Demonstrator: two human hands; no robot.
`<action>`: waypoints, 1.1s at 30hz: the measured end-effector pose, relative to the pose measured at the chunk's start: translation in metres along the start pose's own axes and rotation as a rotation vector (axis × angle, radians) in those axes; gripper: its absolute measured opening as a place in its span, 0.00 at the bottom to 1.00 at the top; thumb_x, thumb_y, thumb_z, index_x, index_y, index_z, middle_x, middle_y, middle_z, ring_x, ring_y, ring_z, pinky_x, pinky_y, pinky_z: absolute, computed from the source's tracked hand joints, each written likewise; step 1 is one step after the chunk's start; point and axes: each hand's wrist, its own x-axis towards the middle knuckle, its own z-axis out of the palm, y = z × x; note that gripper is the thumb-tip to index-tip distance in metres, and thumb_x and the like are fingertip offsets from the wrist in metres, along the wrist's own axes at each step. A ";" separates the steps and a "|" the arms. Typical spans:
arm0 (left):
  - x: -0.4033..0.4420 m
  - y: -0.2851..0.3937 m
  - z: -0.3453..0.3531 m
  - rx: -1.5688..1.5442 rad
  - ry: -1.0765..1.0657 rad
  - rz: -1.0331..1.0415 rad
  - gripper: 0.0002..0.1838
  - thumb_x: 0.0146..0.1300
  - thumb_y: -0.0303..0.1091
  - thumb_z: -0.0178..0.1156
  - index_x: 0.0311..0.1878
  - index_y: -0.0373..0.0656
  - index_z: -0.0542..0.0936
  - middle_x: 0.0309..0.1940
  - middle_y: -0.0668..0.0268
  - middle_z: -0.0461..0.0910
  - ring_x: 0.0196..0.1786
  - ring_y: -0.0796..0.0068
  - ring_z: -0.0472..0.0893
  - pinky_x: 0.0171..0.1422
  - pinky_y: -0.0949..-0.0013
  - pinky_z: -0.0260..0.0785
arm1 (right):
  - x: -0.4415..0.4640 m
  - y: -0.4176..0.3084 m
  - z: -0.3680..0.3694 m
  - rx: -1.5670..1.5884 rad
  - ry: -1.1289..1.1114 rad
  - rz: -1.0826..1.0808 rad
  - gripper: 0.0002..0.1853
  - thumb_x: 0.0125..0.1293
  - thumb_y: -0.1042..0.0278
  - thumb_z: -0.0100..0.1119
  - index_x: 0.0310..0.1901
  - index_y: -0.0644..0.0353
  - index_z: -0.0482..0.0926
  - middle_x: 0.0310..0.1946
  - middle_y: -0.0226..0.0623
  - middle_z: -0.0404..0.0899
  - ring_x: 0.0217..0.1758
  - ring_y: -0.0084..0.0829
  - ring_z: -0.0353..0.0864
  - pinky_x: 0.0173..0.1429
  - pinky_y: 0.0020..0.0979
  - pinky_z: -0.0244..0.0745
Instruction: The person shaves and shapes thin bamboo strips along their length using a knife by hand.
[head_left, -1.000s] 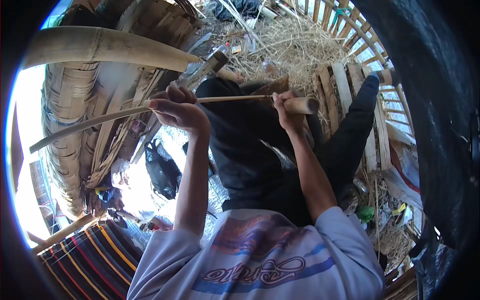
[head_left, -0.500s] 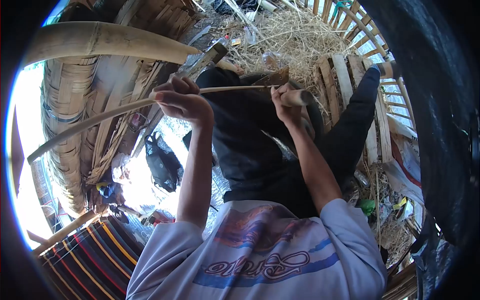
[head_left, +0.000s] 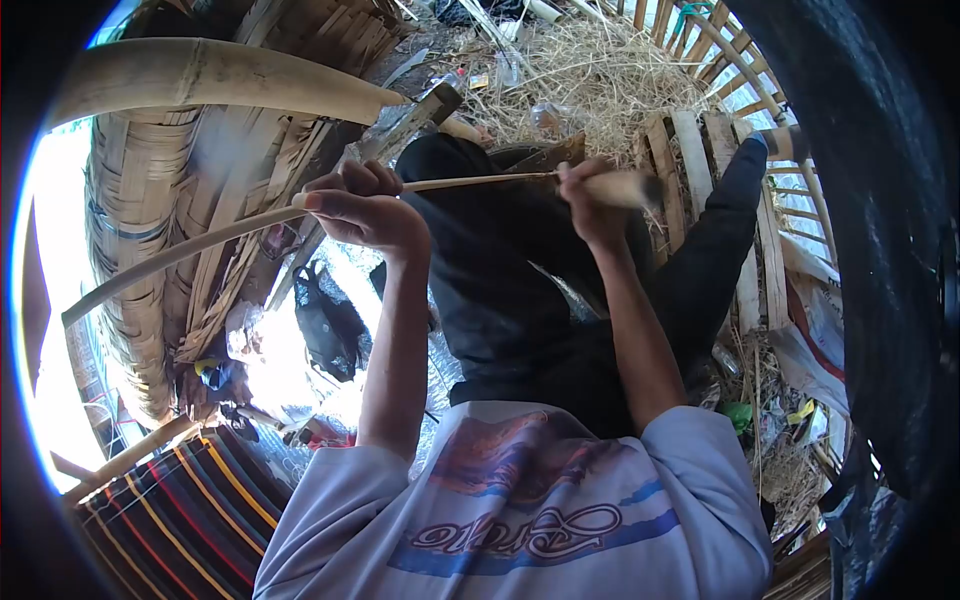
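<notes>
A long, thin, slightly bent bamboo strip [head_left: 190, 248] runs from the far left across my lap to the right. My left hand [head_left: 362, 210] is closed round its middle, thumb on top. My right hand [head_left: 592, 203] is closed round a thick, pale wooden handle [head_left: 622, 188], which is smeared by motion. A dark, brownish blade [head_left: 545, 158] shows just beyond this hand, and the strip's right end meets it there. Where exactly the strip touches the blade is too small to tell.
A thick bamboo pole [head_left: 230, 78] crosses at the upper left above a woven bamboo roll [head_left: 140, 250]. Dry shavings [head_left: 610, 75] lie ahead, wooden slats [head_left: 690, 160] to the right. A black bag [head_left: 328, 325] and striped cloth [head_left: 180, 520] are at the lower left.
My right hand with the handle moved left and slightly up, then back to the right. My left hand shifted slightly right and up, still round the strip, whose left end dipped a little.
</notes>
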 end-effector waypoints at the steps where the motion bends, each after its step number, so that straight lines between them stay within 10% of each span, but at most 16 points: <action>1: 0.001 0.000 0.003 0.005 -0.022 0.025 0.28 0.71 0.63 0.35 0.25 0.49 0.53 0.11 0.75 0.48 0.12 0.86 0.52 0.14 0.79 0.47 | 0.001 0.000 0.001 -0.251 -0.120 -0.097 0.13 0.60 0.68 0.64 0.23 0.57 0.70 0.19 0.31 0.71 0.22 0.24 0.70 0.31 0.26 0.68; 5: 0.000 0.005 0.011 -0.034 0.024 0.019 0.28 0.71 0.62 0.36 0.25 0.49 0.53 0.12 0.75 0.49 0.12 0.86 0.51 0.14 0.78 0.44 | 0.002 -0.019 0.000 0.256 -0.010 0.122 0.11 0.59 0.71 0.64 0.24 0.58 0.71 0.20 0.30 0.71 0.26 0.21 0.71 0.34 0.26 0.68; 12: 0.000 0.003 0.006 -0.100 -0.019 -0.024 0.27 0.71 0.62 0.37 0.27 0.48 0.54 0.11 0.75 0.50 0.12 0.86 0.49 0.15 0.79 0.44 | 0.013 -0.010 -0.010 0.219 -0.033 0.308 0.10 0.62 0.74 0.62 0.25 0.58 0.71 0.22 0.30 0.71 0.27 0.19 0.70 0.35 0.25 0.67; 13: -0.001 0.009 0.010 -0.071 0.005 -0.006 0.27 0.71 0.61 0.36 0.27 0.47 0.54 0.11 0.74 0.50 0.12 0.86 0.50 0.14 0.79 0.44 | 0.023 -0.015 -0.010 0.173 0.007 0.057 0.10 0.62 0.74 0.62 0.25 0.57 0.71 0.21 0.28 0.70 0.27 0.18 0.69 0.35 0.25 0.67; 33: -0.008 0.009 0.025 -0.218 -0.048 -0.012 0.26 0.71 0.60 0.40 0.26 0.49 0.56 0.12 0.76 0.50 0.13 0.88 0.48 0.15 0.80 0.42 | -0.003 0.002 -0.007 0.100 -0.081 0.004 0.11 0.62 0.77 0.60 0.26 0.59 0.67 0.23 0.31 0.72 0.26 0.21 0.70 0.37 0.27 0.70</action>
